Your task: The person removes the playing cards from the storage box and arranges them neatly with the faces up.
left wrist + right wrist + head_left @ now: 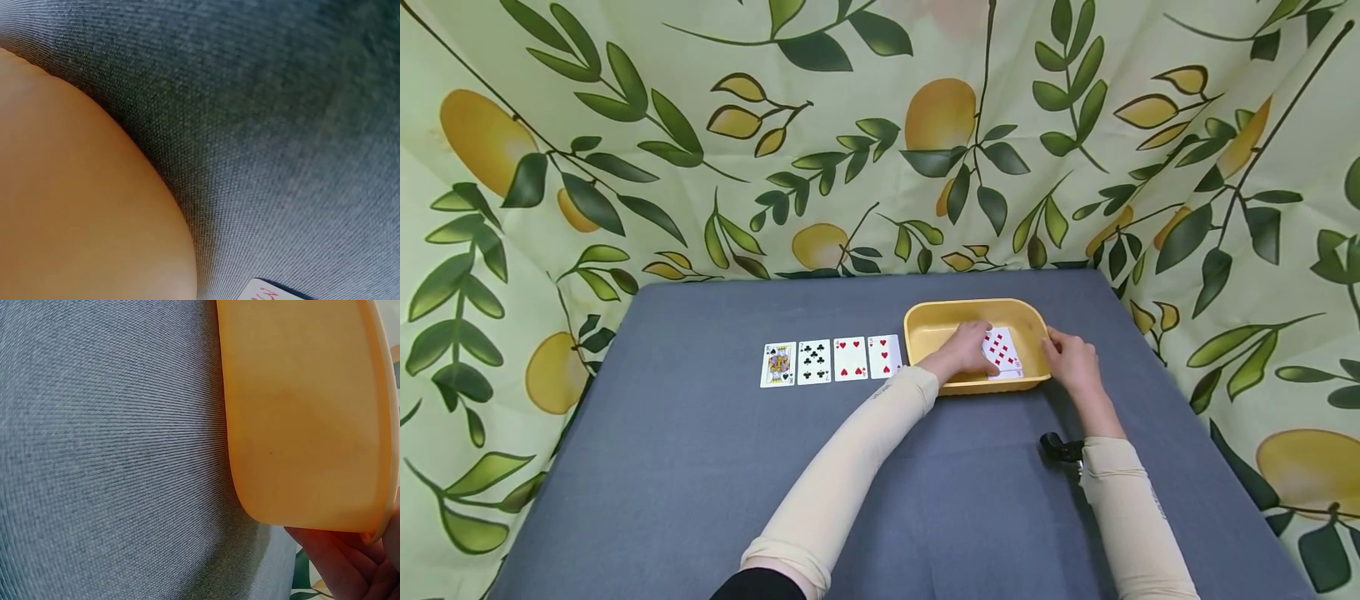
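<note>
Cards [1002,350] lie stacked inside the yellow tub [925,321], the left hand [967,350] pinching the top one; the right hand [1070,360] curls on the rim; 2 cards could lift together, or the tub could slide on the table [700,467] beside the 4 dealt cards [832,362].

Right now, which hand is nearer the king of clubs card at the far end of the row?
Left. The left hand is inside the yellow plastic tub, closer to the king of clubs card. The right hand grips the tub's far rim.
</note>
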The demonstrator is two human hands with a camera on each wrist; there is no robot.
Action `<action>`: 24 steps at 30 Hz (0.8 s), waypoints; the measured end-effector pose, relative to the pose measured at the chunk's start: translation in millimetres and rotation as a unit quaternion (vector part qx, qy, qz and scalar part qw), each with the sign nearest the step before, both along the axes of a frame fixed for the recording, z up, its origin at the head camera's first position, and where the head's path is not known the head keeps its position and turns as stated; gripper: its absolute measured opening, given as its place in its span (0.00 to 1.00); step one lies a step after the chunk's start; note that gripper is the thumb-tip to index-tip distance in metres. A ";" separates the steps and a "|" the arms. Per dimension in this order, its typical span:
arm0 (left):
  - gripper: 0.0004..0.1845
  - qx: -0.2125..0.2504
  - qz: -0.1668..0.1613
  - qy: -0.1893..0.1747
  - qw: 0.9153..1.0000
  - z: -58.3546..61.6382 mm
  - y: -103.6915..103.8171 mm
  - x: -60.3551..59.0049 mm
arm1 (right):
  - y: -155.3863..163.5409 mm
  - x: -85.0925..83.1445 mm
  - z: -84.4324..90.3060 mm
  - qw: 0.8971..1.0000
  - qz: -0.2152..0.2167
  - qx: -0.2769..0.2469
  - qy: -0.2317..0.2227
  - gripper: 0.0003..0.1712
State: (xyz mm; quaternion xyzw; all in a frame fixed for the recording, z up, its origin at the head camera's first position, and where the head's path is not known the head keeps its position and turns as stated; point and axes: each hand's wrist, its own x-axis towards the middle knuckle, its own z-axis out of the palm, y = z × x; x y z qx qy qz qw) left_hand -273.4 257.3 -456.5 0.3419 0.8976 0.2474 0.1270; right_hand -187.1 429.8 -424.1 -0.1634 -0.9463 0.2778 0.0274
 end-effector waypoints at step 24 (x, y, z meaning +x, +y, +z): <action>0.43 0.095 -0.016 -0.027 0.995 58.5 -93.1 5.6 | -1.2 -1.0 1.5 0.999 0.025 0.028 -0.003 0.28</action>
